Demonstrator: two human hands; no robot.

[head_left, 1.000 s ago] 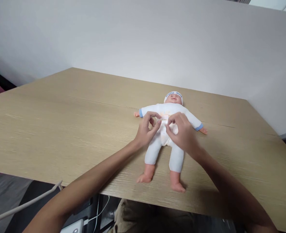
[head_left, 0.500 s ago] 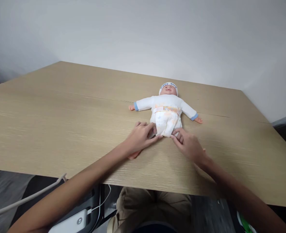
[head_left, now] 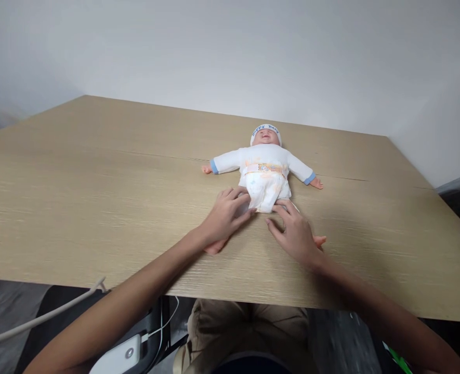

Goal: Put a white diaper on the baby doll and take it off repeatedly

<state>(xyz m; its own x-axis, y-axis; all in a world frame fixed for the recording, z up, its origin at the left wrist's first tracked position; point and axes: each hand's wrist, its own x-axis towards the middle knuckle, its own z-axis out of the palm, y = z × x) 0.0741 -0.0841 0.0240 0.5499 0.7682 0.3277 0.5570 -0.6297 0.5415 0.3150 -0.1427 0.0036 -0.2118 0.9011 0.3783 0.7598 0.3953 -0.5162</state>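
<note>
A baby doll in a white top with blue cuffs and a lettered headband lies face up on the table, its arms spread. Around its hips is a white diaper with a printed orange waist tape. My left hand is closed on the diaper's leg edge on the left, thumb low near the crotch, and covers most of that leg. On the other side my right hand rests its fingertips by the leg edge, its thumb held apart. Both doll feet show past my hands.
The wooden table reaches back to a pale wall. Below its front edge are a white device with a plugged-in cable, a thick pale cable and my lap in brown trousers.
My right thumb has moved away from the diaper's crotch edge, and that hand has opened. The left hand stays at its leg edge. The whole view has shifted slightly.
</note>
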